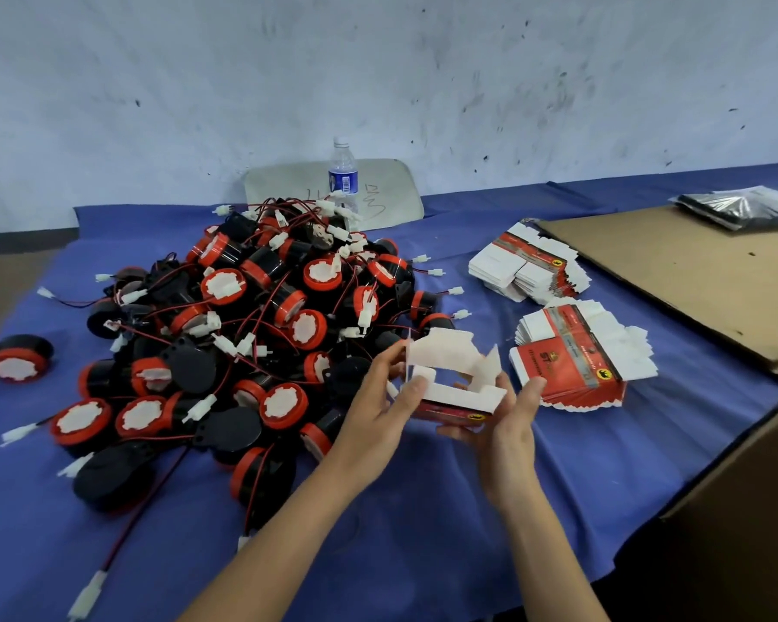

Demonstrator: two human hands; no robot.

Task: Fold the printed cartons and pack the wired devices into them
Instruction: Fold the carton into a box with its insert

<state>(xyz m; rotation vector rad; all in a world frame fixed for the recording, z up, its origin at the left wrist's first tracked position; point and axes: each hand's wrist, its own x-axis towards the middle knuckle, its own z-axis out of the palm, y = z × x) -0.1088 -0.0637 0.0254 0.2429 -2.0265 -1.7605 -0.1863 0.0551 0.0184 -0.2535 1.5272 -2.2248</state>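
Observation:
A partly folded red and white printed carton (pixel 451 383) is held above the blue table cloth (pixel 378 509), its white flaps standing open. My left hand (pixel 385 404) grips its left side, thumb on a white flap. My right hand (pixel 508 424) holds its right end from below and beside. A large pile of black and red round wired devices (pixel 252 334) with white plugs lies to the left. Two stacks of flat printed cartons sit to the right, the nearer stack (pixel 576 365) and the farther stack (pixel 526 269).
One stray device (pixel 16 359) lies at the far left. A water bottle (pixel 343 177) and a grey board stand behind the pile. Flat brown cardboard (pixel 692 280) covers the right of the table, silver bags (pixel 746 211) behind it. A brown box edge (pixel 746 482) stands at lower right.

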